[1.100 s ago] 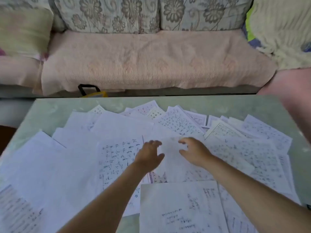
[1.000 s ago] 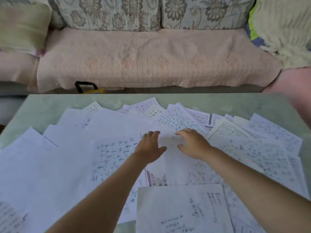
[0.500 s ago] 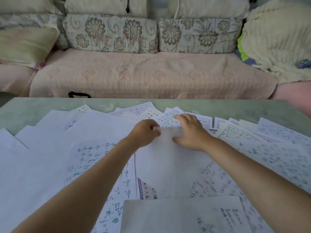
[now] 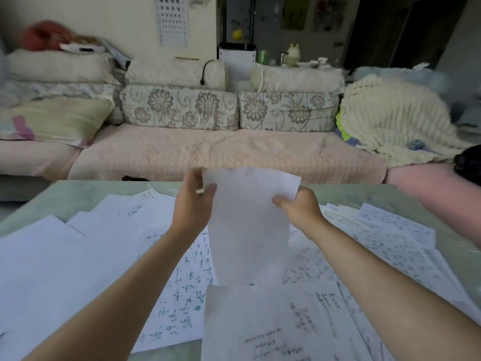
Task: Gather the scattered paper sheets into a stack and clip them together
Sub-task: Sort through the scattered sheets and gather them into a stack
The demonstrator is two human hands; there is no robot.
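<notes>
Above the table (image 4: 78,194), both hands (image 4: 247,207) pinch one sheet (image 4: 247,230) upright.

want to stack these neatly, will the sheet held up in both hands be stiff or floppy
Probably floppy: the lifted sheet hangs limp from the left hand and right hand pinching its upper corners. Likely very light, since fingertip pinches alone carry it.

Blurry bottom of held sheet (image 4: 250,230)
</notes>
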